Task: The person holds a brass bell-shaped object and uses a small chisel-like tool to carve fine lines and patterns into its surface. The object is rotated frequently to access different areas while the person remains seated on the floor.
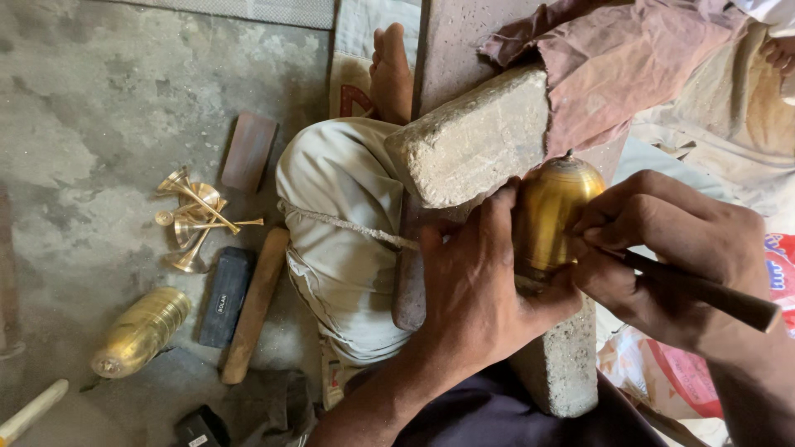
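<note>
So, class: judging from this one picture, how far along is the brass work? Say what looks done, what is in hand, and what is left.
Looks done: one ribbed brass bell lies set aside on the floor, beside small brass trumpet-shaped pieces.
In hand: the left hand steadies a brass bell against a stone block; the right hand presses a wooden-handled tool to it.
Left: cannot tell; no other unworked pieces show.

Floor-level metal workshop: concrete floor (99,99), brass pieces (199,219), sharpening stones (226,296).

Domed brass bell (551,211), shiny, lying sideways against stone block; dark-handled tool (704,291) touching it.
</note>
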